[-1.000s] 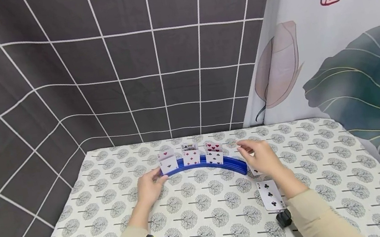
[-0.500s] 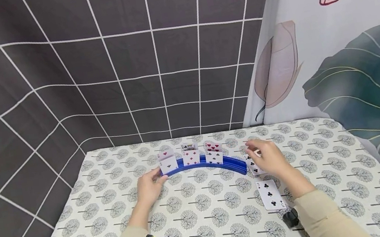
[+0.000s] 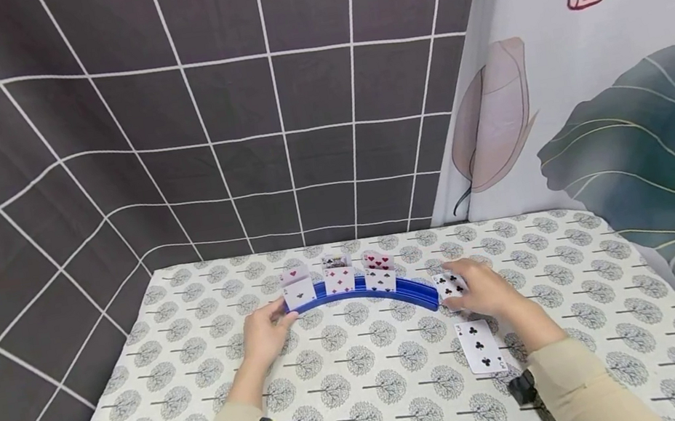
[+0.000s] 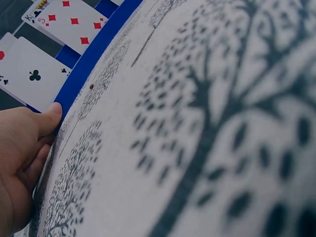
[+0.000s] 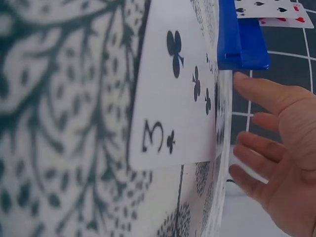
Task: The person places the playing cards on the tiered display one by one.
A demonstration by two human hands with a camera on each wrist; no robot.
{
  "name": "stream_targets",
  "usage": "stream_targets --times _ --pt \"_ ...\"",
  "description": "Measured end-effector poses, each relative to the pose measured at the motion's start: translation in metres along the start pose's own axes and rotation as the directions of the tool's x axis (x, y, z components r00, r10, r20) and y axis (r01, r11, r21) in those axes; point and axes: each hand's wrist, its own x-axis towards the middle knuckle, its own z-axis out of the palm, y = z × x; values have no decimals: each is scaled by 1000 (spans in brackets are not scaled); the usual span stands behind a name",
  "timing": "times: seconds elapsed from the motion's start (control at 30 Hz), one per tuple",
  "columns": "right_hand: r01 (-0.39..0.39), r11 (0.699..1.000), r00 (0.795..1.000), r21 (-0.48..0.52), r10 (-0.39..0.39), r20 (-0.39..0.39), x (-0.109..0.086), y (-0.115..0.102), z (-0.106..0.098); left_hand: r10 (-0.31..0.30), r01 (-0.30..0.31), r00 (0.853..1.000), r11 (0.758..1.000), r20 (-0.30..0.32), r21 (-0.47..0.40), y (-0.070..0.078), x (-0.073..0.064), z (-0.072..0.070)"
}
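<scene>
A curved blue card holder [image 3: 413, 292] stands on the cloth with three pairs of playing cards upright in it. My left hand [image 3: 266, 334] grips its left end, the thumb [image 4: 52, 114] on the front edge beside an ace of clubs [image 4: 33, 74]. Past the right end lies a card with black pips [image 3: 449, 284]. My right hand [image 3: 482, 287] is over that card's right part, thumb and index finger apart at its near and far edges. In the right wrist view the fingers [image 5: 252, 153] are loosely spread. A three of clubs [image 3: 481, 347] lies face up nearer to me.
In the holder, a five of diamonds [image 3: 340, 280] fronts a king, and a spade card [image 3: 380, 279] fronts a heart card. The tree-print cloth [image 3: 365, 383] covers the table. A dark tiled curtain [image 3: 321, 147] hangs behind it.
My right hand has drawn back to the right from above the holder's right end and lowered over the black-pipped card. The left hand and the holder have stayed put.
</scene>
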Motion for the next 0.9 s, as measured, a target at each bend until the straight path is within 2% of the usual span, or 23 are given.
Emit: stream_targets --times 0.23,0.4,0.73,0.9 --pt "-43 999 996 -15 44 79 -1 2 -3 -6 6 1000 1000 13 -6 1 0 -1" --pt "-54 999 994 -4 55 96 -1 4 -4 -9 9 1000 1000 4 -5 0 1 0" --pt "-29 1000 991 -11 30 127 -1 9 -4 -9 9 1000 1000 17 -10 6 -2 -3" --pt "10 999 990 -37 -5 141 0 12 -3 -5 6 1000 1000 14 -10 5 -1 -2"
